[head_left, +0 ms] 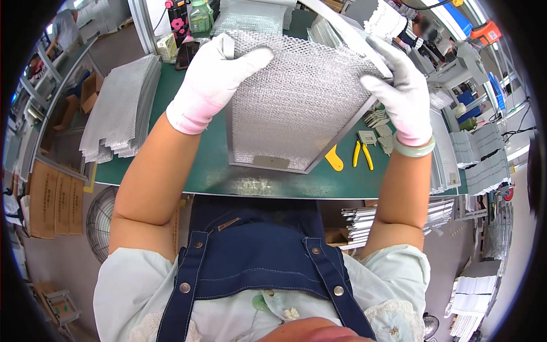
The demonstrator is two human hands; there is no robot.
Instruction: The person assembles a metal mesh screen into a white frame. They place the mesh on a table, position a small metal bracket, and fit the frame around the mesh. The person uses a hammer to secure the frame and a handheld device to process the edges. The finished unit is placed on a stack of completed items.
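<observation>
A rectangular metal mesh filter panel [296, 108] with a grey metal frame is tilted up over the green worktable, its lower edge toward me. In a white glove, my left hand [212, 77] grips the panel's far left corner, thumb over the mesh. My right hand [403, 94], also gloved, closes around the far right corner, thumb at the mesh edge. A pale frame strip [348, 29] runs from the right fingers toward the back; whether it is joined to the panel I cannot tell. Yellow-handled pliers [363, 154] and a yellow flat tool [334, 159] lie right of the panel.
Stacked mesh sheets [122, 105] cover the table's left side. Small metal pieces [384, 132] lie near my right wrist. At the back are a green jar [200, 18], a small box [167, 47] and more mesh. Framed panels [443, 151] stand at the right edge.
</observation>
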